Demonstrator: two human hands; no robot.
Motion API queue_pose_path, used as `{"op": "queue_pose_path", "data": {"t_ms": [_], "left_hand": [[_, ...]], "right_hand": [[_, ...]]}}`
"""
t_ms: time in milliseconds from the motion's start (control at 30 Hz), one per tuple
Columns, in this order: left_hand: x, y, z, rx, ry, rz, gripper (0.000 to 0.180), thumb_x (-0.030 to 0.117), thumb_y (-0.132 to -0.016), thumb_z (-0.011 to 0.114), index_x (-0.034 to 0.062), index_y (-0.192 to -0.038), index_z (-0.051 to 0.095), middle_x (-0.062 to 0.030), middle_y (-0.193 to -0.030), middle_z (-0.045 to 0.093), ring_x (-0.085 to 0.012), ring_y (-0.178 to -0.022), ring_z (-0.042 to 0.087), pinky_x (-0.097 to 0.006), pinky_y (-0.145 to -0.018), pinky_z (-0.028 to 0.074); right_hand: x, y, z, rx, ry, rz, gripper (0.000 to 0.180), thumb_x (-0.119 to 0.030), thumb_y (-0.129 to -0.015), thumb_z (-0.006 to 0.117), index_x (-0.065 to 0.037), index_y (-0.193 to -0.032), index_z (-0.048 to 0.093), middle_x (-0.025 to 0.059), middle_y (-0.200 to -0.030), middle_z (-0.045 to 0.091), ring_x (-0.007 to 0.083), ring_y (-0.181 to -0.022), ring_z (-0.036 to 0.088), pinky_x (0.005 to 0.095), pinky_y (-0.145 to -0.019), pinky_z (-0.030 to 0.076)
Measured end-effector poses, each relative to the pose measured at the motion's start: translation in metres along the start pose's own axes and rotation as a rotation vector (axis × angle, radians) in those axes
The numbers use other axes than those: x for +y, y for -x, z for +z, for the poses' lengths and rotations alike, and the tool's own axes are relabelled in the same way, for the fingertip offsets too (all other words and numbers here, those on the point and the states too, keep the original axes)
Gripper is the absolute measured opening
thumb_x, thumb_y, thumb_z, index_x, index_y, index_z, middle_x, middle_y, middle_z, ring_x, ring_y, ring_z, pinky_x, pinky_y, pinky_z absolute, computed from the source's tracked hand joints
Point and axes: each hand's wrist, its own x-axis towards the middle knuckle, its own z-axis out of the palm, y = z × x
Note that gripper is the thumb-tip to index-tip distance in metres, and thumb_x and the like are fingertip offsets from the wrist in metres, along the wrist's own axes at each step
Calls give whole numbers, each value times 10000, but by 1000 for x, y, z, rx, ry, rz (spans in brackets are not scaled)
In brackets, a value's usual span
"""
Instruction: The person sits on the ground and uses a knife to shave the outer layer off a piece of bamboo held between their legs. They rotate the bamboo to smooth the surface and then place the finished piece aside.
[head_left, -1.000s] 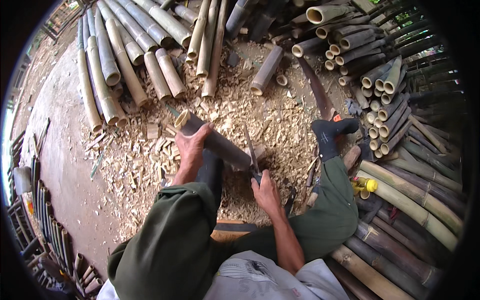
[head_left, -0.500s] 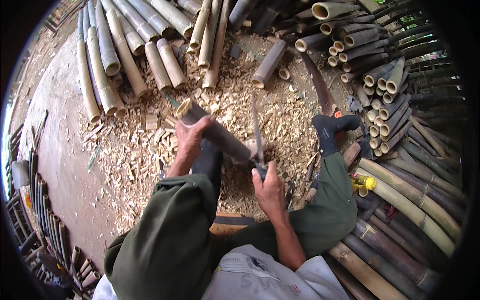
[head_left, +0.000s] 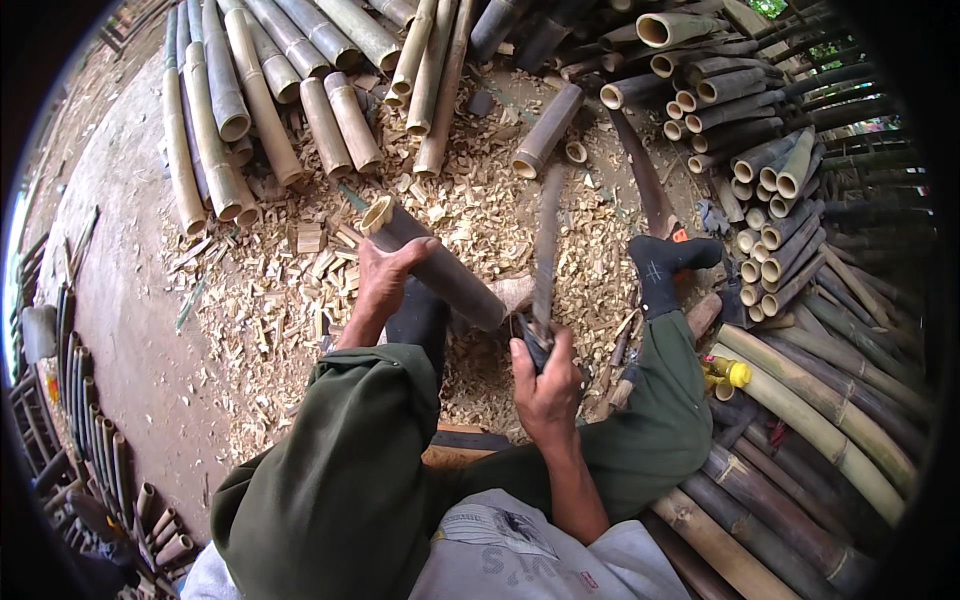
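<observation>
Head view, hollow bamboo tube (head_left: 450,275), slim blade (head_left: 546,250), flaky chips (head_left: 470,228)

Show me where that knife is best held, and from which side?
Probably by the dark handle, coming from the person's side. The right hand grips it there, and the long blade points away from the person, so fingers from that side should stay clear of it.

Bamboo poles (head_left: 258,95) lay in the upper left. Pale chips (head_left: 470,230) littered the ground (head_left: 140,330) mid-frame, and a yellow-capped bottle (head_left: 738,374) rested right of centre.
</observation>
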Motion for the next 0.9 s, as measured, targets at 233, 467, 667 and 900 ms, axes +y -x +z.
{"op": "queue_pose_path", "data": {"t_ms": [233,467,667,900], "left_hand": [[-10,-6,-5,-98,-45,26,483,85,-779,873,-25,-1166,606,-116,-1009,700,-219,-906,706,-361,-844,591],[8,-4,-10,-148,-105,-136,541,183,-772,897,-52,-1160,603,-124,-1000,702,-215,-856,713,-363,-776,603],[13,6,-5,-10,7,-171,449,228,-761,908,-3,-1032,634,-89,-916,704,-190,-798,704,-347,-731,594],[-1,5,13,287,119,-86,471,116,-763,942,-23,-1098,643,-111,-938,720,-188,-767,712,-340,-723,606]], "right_hand": [[78,-14,39,-233,261,170,334,-272,-1011,638,-4,-1106,462,298,-853,693,536,-860,677,618,-712,520],[46,15,12,167,-120,-90,326,-201,-1018,653,6,-1200,478,218,-877,715,433,-790,733,478,-673,570],[87,4,30,-221,270,218,356,-299,-1009,629,4,-1140,494,323,-932,695,527,-886,683,607,-748,519],[9,4,-13,91,-16,-41,393,-237,-1019,677,13,-1272,510,192,-845,698,350,-744,728,451,-648,556]]}}
